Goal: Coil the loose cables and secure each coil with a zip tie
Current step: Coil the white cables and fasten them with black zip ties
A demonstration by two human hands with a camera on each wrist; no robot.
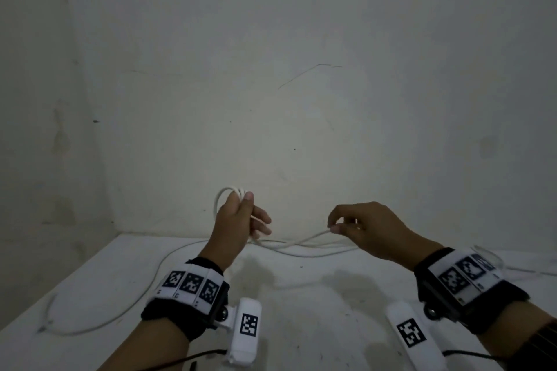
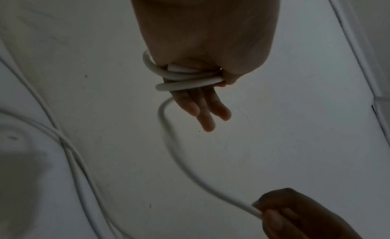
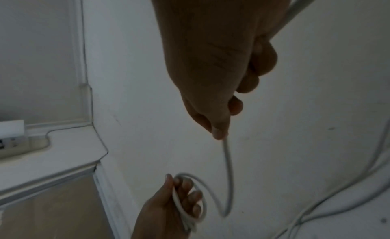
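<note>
A white cable runs between my two hands above a white table. My left hand is raised and holds a small coil of that cable, thumb pinching the loops on top. In the left wrist view the coil sits wound across the fingers, which point outward. My right hand pinches the free strand between thumb and forefinger, to the right of the coil. The right wrist view shows the strand dropping from my fingertips to the left hand. No zip tie is visible.
More white cable loops over the table's left side, and other strands cross under the hands. A wall stands close behind the table. A white ledge with a small box shows in the right wrist view.
</note>
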